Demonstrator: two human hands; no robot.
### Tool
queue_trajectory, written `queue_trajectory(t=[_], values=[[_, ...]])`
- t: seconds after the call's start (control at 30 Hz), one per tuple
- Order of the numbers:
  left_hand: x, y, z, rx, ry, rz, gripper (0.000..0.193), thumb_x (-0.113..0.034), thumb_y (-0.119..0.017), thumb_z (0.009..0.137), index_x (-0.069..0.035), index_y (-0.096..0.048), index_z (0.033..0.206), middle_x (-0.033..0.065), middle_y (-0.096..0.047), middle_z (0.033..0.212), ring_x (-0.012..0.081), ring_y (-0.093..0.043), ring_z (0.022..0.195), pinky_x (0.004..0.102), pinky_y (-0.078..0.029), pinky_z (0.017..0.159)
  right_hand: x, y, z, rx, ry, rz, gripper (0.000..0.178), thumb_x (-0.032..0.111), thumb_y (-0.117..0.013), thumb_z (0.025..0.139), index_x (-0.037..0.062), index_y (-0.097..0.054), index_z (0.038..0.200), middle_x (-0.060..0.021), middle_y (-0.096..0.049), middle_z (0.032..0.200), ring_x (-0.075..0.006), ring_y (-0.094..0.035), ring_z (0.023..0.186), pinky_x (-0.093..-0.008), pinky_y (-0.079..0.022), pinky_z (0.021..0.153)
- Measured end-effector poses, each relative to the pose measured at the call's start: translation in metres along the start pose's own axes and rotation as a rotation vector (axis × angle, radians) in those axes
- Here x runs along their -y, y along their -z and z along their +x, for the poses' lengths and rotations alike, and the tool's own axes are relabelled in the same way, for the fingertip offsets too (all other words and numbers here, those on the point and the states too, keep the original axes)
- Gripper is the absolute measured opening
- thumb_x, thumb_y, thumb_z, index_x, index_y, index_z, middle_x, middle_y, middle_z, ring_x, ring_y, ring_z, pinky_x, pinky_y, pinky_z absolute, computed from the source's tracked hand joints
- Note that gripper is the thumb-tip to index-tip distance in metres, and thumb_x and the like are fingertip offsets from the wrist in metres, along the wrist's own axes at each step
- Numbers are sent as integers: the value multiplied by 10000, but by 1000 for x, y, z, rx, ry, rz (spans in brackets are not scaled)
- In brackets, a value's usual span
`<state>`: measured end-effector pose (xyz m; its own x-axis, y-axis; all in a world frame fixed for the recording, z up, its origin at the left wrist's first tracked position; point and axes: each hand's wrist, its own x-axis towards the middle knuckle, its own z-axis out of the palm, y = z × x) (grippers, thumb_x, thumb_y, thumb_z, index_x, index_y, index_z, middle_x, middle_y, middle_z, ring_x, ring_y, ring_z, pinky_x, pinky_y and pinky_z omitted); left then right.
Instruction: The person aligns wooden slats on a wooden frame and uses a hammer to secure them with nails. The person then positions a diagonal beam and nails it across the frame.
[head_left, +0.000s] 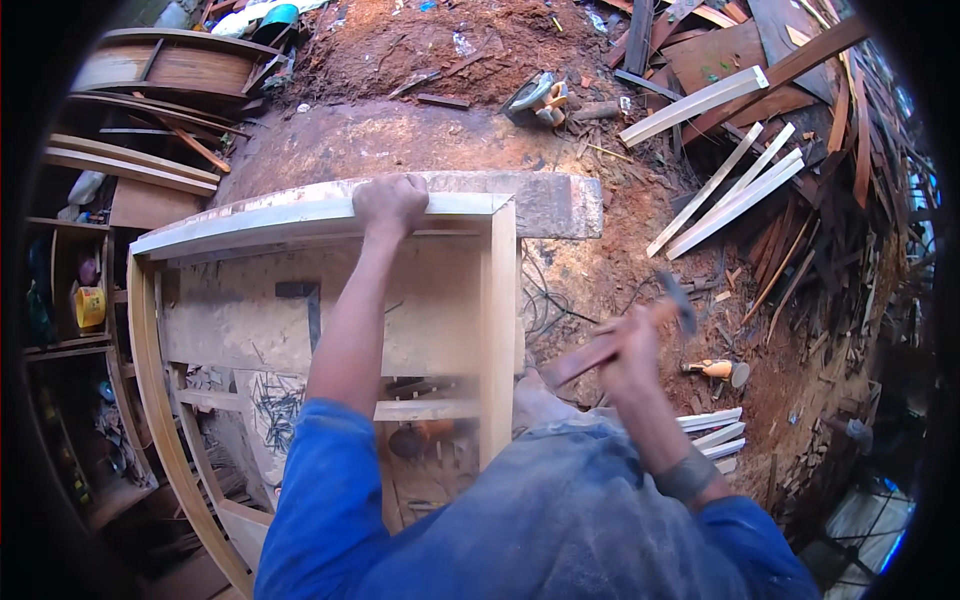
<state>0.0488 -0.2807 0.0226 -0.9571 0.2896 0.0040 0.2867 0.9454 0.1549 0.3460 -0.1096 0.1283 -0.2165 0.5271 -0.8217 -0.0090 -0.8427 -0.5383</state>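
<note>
The wooden frame (pixel 502 320) lay over the counter (pixel 435 305) in front of the person, its far rail (pixel 290 220) clasped by the left hand (pixel 392 204), fingers curled over the top. The right hand (pixel 632 350) was closed round the handle of a hammer (pixel 588 358), out beyond the frame's right side (both hand and hammer looked slightly blurred). A badly aimed blow near the far right corner could have bruised the left hand, dented the pale wood or knocked the joint out of square; a loose hold could have let the frame skid. A metal square (pixel 314 318) and what looked like dark nails (pixel 279 405) lay within the frame's outline, where they might have snagged it. To the right, an orange tool (pixel 712 370) lay near pale battens (pixel 712 419), cluttering the ground.
</note>
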Motion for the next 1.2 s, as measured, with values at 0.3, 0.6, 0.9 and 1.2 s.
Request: queue_trajectory(t=[0.3, 0.6, 0.9, 1.2], values=[[7, 9, -5, -2, -27, 12, 491, -359, -434, 923, -32, -791, 840, 237, -730, 844, 418, -725, 813, 480, -558, 815, 54, 75, 99, 134, 52, 75, 321, 366, -461, 1084, 85, -457, 928, 10, -450, 679, -120, -472, 568, -301, -493, 565], [10, 3, 0, 50, 8, 36, 565, -399, -394, 923, 15, -777, 896, 295, -716, 928, 465, -700, 926, 532, -528, 876, 9, 29, 66, 415, -178, -281, 253, 323, -434, 1091, 89, -427, 995, 0, -490, 724, -146, -492, 559, -363, -516, 582], [12, -5, 2, 75, 23, 101, 578, -398, -373, 933, 21, -772, 953, 297, -714, 1008, 464, -691, 983, 530, -516, 907, -12, 11, 42, 307, -27, -281, 250, 327, -483, 1066, 99, -440, 971, -24, -515, 756, -130, -529, 616, -337, -514, 560], [13, -8, 5, -7, 27, 125, 583, -381, -357, 933, 16, -783, 906, 297, -719, 961, 462, -701, 969, 505, -522, 917, -48, -18, 37, 460, 10, -315, 217, 304, -482, 1066, 91, -448, 1041, -28, -501, 743, -127, -502, 541, -311, -485, 473]])
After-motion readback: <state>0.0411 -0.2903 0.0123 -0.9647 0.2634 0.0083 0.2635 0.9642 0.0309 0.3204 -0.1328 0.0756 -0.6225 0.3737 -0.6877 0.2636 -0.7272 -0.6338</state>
